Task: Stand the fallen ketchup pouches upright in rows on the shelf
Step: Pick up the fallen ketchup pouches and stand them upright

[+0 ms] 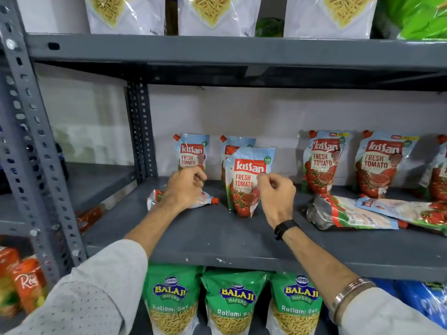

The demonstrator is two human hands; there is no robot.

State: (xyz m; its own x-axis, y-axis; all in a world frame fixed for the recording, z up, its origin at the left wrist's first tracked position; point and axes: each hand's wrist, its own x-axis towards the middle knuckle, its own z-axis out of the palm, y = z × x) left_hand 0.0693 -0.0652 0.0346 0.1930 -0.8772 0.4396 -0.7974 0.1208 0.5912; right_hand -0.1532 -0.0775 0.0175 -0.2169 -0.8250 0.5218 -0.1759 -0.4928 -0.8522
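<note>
Red and blue ketchup pouches are on the grey shelf [217,238]. Two stand at the back left [192,151] [238,142], and a third stands in front [246,180], slightly tilted. My right hand [275,194] has its fingertips pinched at that front pouch's right edge. My left hand [183,187] is curled, nothing visible in its fingers, resting over a fallen pouch [205,200] that lies flat with its red cap to the right. Further right, two larger pouches stand upright [324,160] [382,163]. In front of them two fallen pouches [346,213] [411,211] lie overlapping.
Another pouch [440,170] is cut off by the right edge. Green snack bags [238,303] fill the shelf below and white noodle bags [212,13] the shelf above. A perforated grey post [142,131] stands at the back left. Orange packets [26,281] sit lower left.
</note>
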